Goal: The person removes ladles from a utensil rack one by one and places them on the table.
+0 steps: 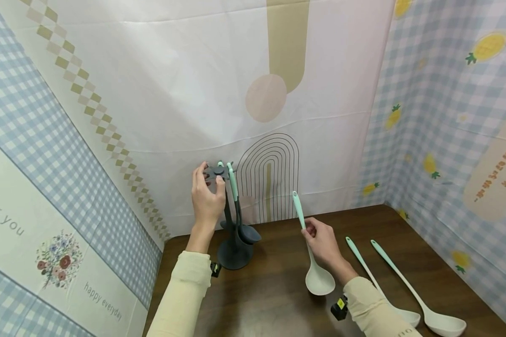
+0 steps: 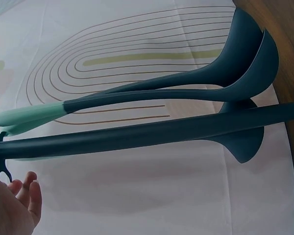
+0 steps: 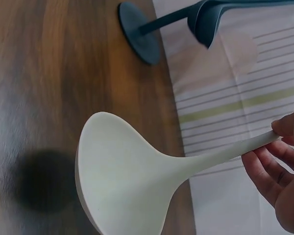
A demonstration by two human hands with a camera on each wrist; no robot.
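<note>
A dark utensil rack [image 1: 234, 259] with a round base and a hooked top stands near the back wall. My left hand [image 1: 206, 199] grips its hooked top, thumb beside the central knob. Dark ladles [image 2: 252, 73] with mint-green handles hang from the rack, bowls down; another dark utensil [image 2: 242, 147] hangs partly behind the pole. To the right, my right hand [image 1: 322, 241] pinches a white ladle [image 1: 319, 282] at the lower end of its mint-green handle. In the right wrist view that ladle's bowl [image 3: 127, 176] is held above the table, its shadow beneath.
Two more white ladles, a nearer one [image 1: 406, 317] and one farther right [image 1: 444, 324], lie on the brown wooden table [image 1: 274, 290] beside my right forearm. A white printed cloth [image 1: 173, 117] covers the back, and checked cloths hang at both sides.
</note>
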